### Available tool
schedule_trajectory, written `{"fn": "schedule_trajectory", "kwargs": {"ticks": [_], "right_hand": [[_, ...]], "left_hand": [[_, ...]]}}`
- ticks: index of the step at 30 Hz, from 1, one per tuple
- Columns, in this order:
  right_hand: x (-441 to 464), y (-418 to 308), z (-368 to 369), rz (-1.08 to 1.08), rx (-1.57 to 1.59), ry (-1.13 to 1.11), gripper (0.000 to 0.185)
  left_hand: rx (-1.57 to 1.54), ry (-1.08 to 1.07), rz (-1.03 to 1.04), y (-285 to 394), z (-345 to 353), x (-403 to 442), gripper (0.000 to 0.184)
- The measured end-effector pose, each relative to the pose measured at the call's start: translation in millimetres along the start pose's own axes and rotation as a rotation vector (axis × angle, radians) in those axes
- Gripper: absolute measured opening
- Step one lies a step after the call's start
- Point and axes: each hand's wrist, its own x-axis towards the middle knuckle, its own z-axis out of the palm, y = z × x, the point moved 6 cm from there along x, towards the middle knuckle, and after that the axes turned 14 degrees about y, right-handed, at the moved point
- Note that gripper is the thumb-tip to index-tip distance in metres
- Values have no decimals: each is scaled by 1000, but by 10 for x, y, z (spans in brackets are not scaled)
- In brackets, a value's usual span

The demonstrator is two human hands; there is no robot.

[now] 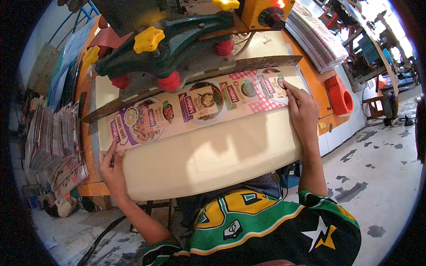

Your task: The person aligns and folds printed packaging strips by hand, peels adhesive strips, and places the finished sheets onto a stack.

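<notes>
A long printed sheet with food pictures and product labels lies on a cream-coloured padded board, close to the metal bar of a machine. My left hand grips the sheet's near left corner, the index finger stretched along its edge. At the other end my right hand has its thumb and fingers closed on the right edge. Above the sheet stands the machine's dark green arm, with yellow star knobs and red round pieces below it.
The cream board reaches toward my body. Stacks of printed sheets stand at the left and the upper right. An orange-red tape dispenser-like object sits at the table's right edge. A yellow control box shows a lit red lamp.
</notes>
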Motion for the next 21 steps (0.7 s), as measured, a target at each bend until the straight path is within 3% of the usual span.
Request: {"fn": "schedule_trajectory", "kwargs": {"ticks": [12,18,20,21], "right_hand": [[-11,-18,-1,2,24,18,28],[19,-4,-43,-36,56,59,28],[39,109,18,259,339,-101,30],[77,135,8,261,338,-93,30]], "left_hand": [[40,19,62,12,-42,27,49],[7,10,-17,12,-17,7,44],[13,-8,36,127,-5,7,46],[8,-8,42,103,6,39,46]]}}
